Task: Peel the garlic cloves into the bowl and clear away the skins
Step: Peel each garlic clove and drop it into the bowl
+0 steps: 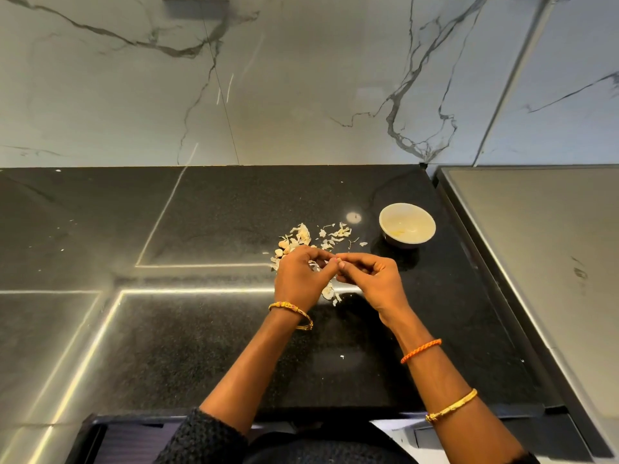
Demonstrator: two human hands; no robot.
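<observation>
both hands together over black counter (201,346), fingertips meeting. left hand (299,279) curled, thumb and fingers pinching a small pale bit, likely a garlic clove (330,261), mostly hidden so cannot tell for sure. right hand (370,279) curled too, fingertips pinched onto same bit from the other side. gold bangle (291,313) on left wrist; orange thread band (421,350) on right wrist, second gold bangle (452,405) further up right forearm.

garlic skins (321,236) scattered just beyond hands, more flakes directly under and between them, a few unpeeled cloves (283,247) just past left hand. one tiny white flake (342,357) on counter nearer the body, between forearms.

white bowl (407,226) beyond and to outer side of right hand, near but not touching, upright; contents pale, too blurred to count. marble wall (301,78) far beyond hands. grey appliance top (536,246) well out past right hand.
</observation>
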